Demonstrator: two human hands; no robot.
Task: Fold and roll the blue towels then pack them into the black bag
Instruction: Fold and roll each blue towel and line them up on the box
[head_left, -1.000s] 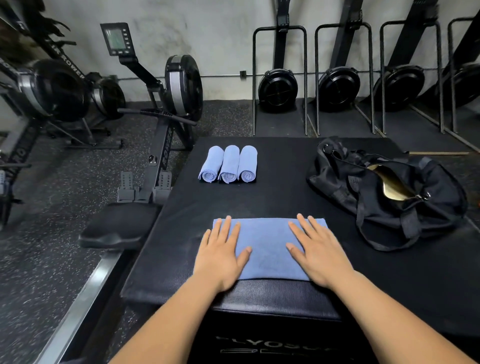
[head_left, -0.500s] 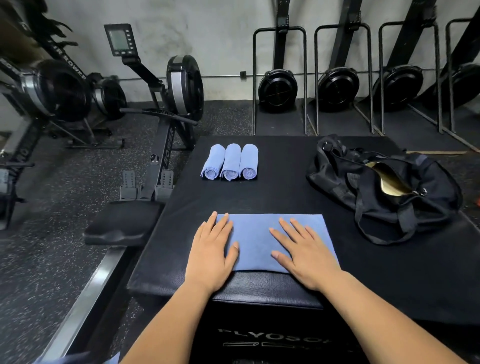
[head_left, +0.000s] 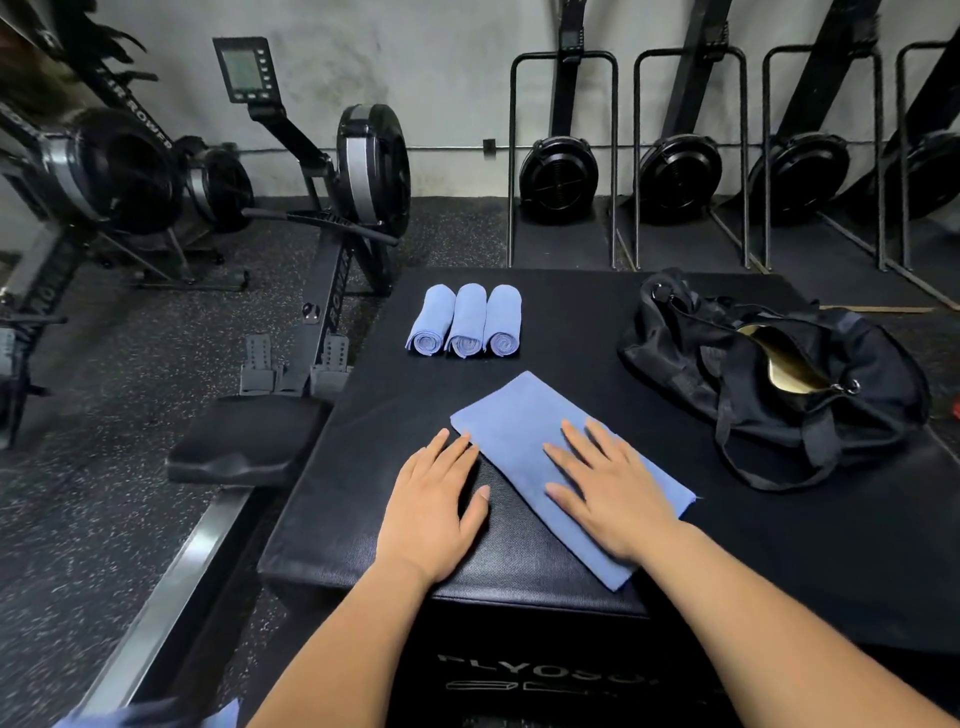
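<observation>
A folded blue towel (head_left: 524, 431) lies flat and turned diagonally on the black padded box (head_left: 597, 332). My right hand (head_left: 608, 488) presses flat on its near half with straight fingers. My left hand (head_left: 436, 499) rests flat on the box beside the towel's left edge, fingertips touching that edge. Three rolled blue towels (head_left: 465, 321) lie side by side at the far left of the box. The black bag (head_left: 779, 384) sits at the right, its top open and showing a gold lining.
Rowing machines (head_left: 358, 171) stand on the speckled floor to the left, one seat (head_left: 244, 441) close against the box's left edge. More rowers are stored upright along the back wall (head_left: 680, 171). A bit of blue cloth (head_left: 171, 714) shows at the bottom left.
The towel has been rotated from square-on to a diagonal lie. My left hand has slipped off it onto the box; my right hand stays flat on it.
</observation>
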